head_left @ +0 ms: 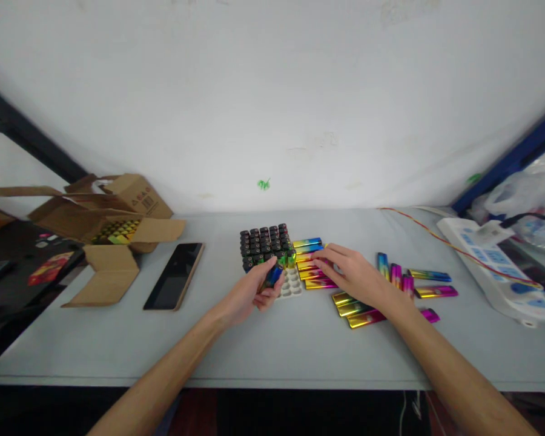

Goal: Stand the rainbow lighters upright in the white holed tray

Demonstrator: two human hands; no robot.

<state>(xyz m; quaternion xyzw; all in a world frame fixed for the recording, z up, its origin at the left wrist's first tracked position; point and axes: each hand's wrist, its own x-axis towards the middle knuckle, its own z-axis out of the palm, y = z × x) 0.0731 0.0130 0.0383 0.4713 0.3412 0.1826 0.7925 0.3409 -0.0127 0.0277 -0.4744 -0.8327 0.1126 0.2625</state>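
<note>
My left hand is closed around a shiny blue-and-dark lighter-like piece, held over the near side of a white tray. Black-topped lighters stand upright in close rows in that tray; a few by the hand have greenish-yellow bodies. The tray's near right part shows bare round pockets. To the right, my right hand reaches over a row of metallic colour-fading sleeves. Its thumb and fingers are bent together at one sleeve, and the fingertips partly hide the contact.
More metallic sleeves lie scattered by my right forearm. Farther right is a white power strip with a red-yellow wire across it. At left lie a phone and an open cardboard box holding yellow pieces. A wall stands behind the table.
</note>
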